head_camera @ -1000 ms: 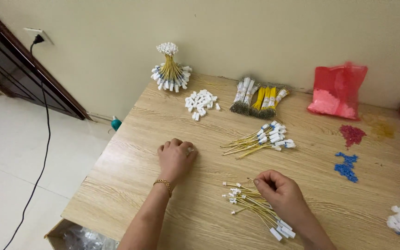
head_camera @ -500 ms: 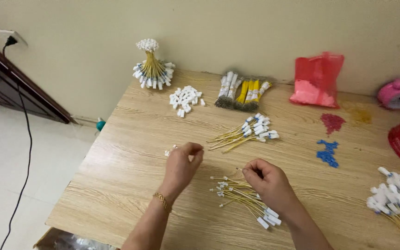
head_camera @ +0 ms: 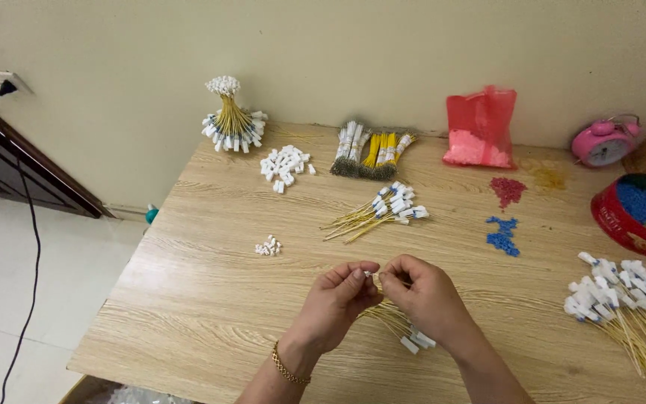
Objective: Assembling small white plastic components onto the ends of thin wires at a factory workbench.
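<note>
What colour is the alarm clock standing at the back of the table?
The alarm clock is pink with a white face, seen best in the head view.

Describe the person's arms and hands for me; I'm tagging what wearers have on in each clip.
Both forearms are bare, with no sleeves in view and no gloves. The left hand has a thin gold-coloured chain bracelet around its wrist. The right hand shows no bracelet or watch. No rings can be made out on the fingers of either hand.

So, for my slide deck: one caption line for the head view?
Left hand and right hand pinch a small white plastic connector above yellow wires on a wooden table.
</note>
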